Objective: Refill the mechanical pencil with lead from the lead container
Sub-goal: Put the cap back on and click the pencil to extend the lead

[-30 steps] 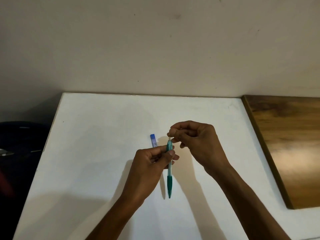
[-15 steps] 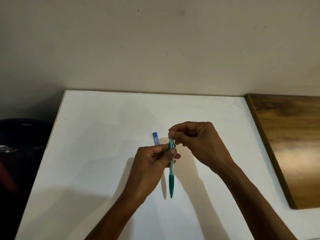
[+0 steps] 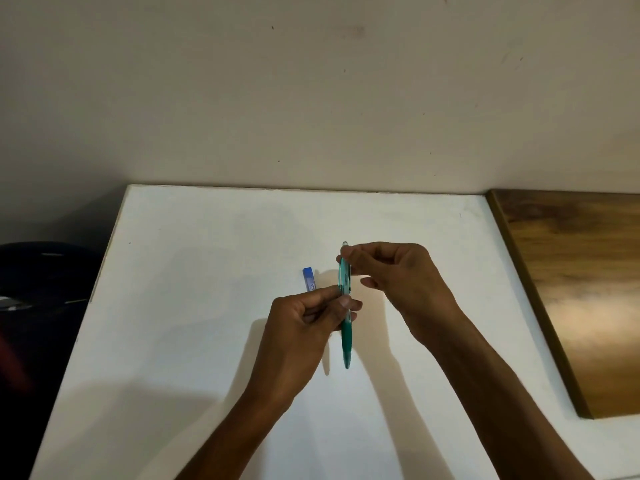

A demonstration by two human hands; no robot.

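Lead container (image 3: 308, 279): blue, flat on the white table (image 3: 180, 306), just left of the pencil, partly hidden behind your left fingers. Your left hand (image 3: 301, 327) pinches the mechanical pencil (image 3: 346, 306) mid-barrel, held above the table centre, tip toward you. Your right hand (image 3: 398, 271) closes thumb and forefinger on the pencil's far end. Wooden board (image 3: 581, 289) at far right.

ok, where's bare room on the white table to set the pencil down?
The white table is bare left of the left hand, back to its far edge, and between the right hand and the wooden board. Crowded only mid-table: the pencil, both hands and the blue lead container lying flat.
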